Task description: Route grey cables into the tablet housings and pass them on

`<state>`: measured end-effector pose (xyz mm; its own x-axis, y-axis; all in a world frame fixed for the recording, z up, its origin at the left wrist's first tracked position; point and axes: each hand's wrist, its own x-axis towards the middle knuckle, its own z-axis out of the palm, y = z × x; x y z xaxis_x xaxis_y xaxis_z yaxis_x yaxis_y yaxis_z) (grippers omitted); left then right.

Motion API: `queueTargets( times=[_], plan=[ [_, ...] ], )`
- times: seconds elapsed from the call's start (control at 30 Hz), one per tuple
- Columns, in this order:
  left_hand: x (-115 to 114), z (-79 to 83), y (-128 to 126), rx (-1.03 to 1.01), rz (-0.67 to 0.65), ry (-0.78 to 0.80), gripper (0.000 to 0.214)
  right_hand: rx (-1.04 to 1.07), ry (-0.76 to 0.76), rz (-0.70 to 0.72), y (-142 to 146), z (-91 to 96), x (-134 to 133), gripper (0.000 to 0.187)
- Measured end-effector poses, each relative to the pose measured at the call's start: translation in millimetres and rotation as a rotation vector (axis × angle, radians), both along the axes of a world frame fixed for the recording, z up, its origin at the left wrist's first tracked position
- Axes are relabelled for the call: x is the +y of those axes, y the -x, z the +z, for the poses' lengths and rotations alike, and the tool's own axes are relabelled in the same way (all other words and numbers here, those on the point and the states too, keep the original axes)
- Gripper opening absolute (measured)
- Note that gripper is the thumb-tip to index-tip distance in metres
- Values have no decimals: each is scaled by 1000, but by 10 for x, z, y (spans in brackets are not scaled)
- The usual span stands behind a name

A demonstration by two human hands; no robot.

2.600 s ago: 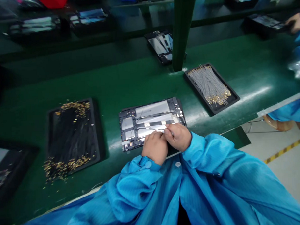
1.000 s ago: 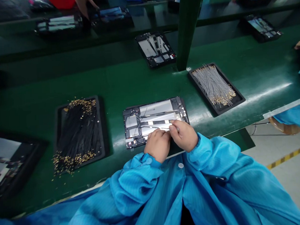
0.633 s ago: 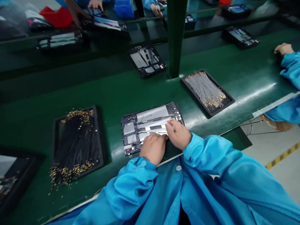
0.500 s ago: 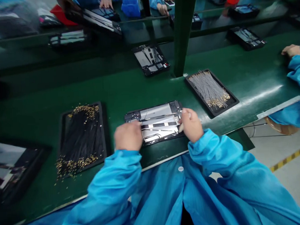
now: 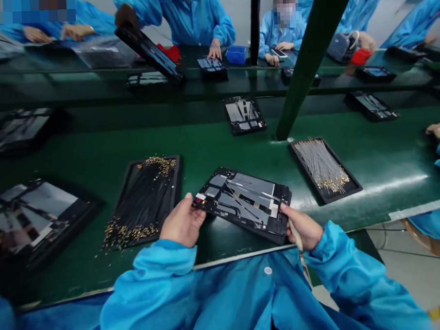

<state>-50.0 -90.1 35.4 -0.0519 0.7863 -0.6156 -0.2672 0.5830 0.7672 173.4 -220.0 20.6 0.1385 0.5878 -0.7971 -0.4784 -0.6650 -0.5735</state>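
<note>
An opened tablet [image 5: 255, 183], its inner silver panels and flat cables bare, is tilted above the bench in front of me. My left hand [image 5: 181, 222] closes on its left corner, thumb on top. At the right edge, my right hand [image 5: 305, 227] grips the tablet and also keeps a thin beige stick-like tool [image 5: 296, 235] that hangs down past the palm. Left of the tablet lies a black tray of black cables [image 5: 145, 202] with gold ends. Grey cables [image 5: 320, 163] with gold ends fill another tray to the right.
A green post [image 5: 303, 74] rises from the green bench [image 5: 205, 151] behind the tablet. More opened tablets lie about, one farther back [image 5: 245, 114] and one at left [image 5: 36, 212]. Across the bench co-workers in blue sit; a co-worker's hand [image 5: 439, 130] rests at right.
The tablet has been lifted and turned, its left end now nearer the back-left. My left hand has shifted to its corner, and the view has tipped up toward the co-workers.
</note>
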Motion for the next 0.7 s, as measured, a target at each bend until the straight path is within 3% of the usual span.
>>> queueTargets(
  times=[0.03, 0.13, 0.2, 0.3, 0.4, 0.5, 0.6, 0.7],
  plan=[
    [-75, 42, -82, -82, -47, 45, 18, 34, -2, -58, 91, 5, 54, 36],
    [-384, 147, -371, -208, -441, 302, 29, 49, -46, -141, 393, 17, 242, 37],
    [-537, 201, -520, -212, -476, 317, 25, 12, -74, -115, 533, 19, 321, 40],
    [-529, 305, -584, -160, -370, 246, 15, -198, -147, 46, 503, 8, 254, 42],
    [-249, 489, -507, -69, -325, 226, 11, -718, -325, 227, 219, -51, -29, 32],
    [206, 719, -432, -10, -280, 164, 8, -1238, -350, 110, -40, -193, -346, 27],
    [742, 857, -437, -24, -190, 107, 9, -1514, -449, 103, -63, -352, -507, 22],
    [1277, 811, -478, -95, -74, 71, 11, -1680, -675, 189, 35, -443, -527, 15]
  ],
)
